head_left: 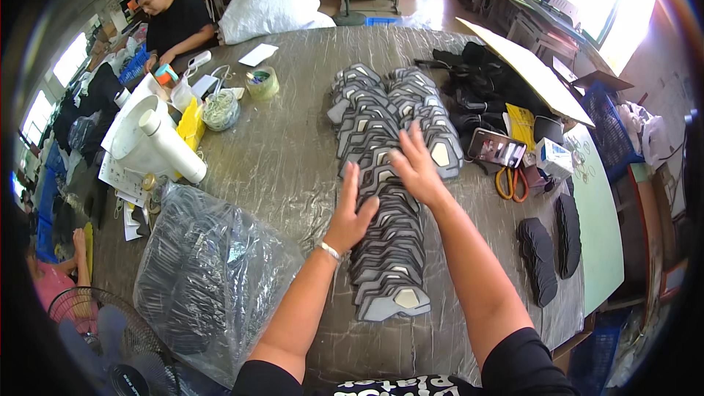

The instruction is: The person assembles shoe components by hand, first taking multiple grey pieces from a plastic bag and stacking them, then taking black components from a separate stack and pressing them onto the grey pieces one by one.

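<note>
Center of the frame, long row (387, 238) of overlapping grey, dark-edged pieces with pale patches runs down the desk (282, 139); shorter row (444, 155) of similar pieces beside it, upper center, to its right. Left hand (350, 218) at the long row's left edge, fingers straight and loose, thumb apart, nothing grasped. Right hand (419, 174) over the long row next to the shorter row's lower end, fingers extended, nothing grasped; can't tell how firmly either hand touches the pieces.

Lower left: clear plastic bag (213, 268) full of dark pieces, fan (121, 345) at the corner. Left: white bottle (174, 147) tilted, tape roll (262, 84) farther up. Right: phone (497, 148), orange-handled scissors (511, 183) just below it, two black stacks (537, 260) lower down. Upper left: another person (178, 26) in black, looking down, near a white sack (268, 4).
</note>
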Available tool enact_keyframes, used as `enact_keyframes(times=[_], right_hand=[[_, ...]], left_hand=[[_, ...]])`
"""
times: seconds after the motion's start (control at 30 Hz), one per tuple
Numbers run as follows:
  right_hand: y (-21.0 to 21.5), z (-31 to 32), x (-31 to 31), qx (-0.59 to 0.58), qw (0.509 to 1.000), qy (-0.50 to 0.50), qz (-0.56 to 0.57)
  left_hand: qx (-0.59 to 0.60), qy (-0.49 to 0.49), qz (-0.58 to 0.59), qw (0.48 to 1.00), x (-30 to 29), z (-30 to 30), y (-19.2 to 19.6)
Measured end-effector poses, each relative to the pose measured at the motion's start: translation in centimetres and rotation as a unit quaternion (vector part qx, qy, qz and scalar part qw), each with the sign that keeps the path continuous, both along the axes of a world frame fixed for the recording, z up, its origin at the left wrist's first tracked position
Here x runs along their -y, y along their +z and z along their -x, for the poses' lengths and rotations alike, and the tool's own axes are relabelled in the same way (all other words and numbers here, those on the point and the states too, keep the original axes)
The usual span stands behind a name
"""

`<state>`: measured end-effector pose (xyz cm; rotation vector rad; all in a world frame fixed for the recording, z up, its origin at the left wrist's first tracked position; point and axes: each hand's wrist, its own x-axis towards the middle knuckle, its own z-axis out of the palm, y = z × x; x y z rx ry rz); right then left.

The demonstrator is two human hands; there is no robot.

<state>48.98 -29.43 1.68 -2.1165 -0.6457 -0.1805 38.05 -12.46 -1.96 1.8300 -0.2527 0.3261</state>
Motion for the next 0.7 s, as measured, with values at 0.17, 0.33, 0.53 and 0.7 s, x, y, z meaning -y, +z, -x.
enact_keyframes(times=[0.17,0.33,0.53,0.7], right_hand=[[0.2,1.0,-0.4,-0.096,0.991,0.075,0.054],[3.1,8.8,4.1,0.018,0.998,-0.021,-0.053],[-0.6,13.8,-0.2,0.010,0.968,0.005,0.251],[1.7,16.1,1.9,0.009,0.979,0.012,0.203]], left_hand=[[-0.045,0.055,-0.115,0.991,0.1,-2.1,-1.4],[0.010,0.041,-0.062,0.997,-1.2,2.7,0.3],[-0.069,0.066,-0.291,0.952,2.0,5.9,-1.4],[0.004,0.099,-0.230,0.968,1.3,8.6,-3.0]])
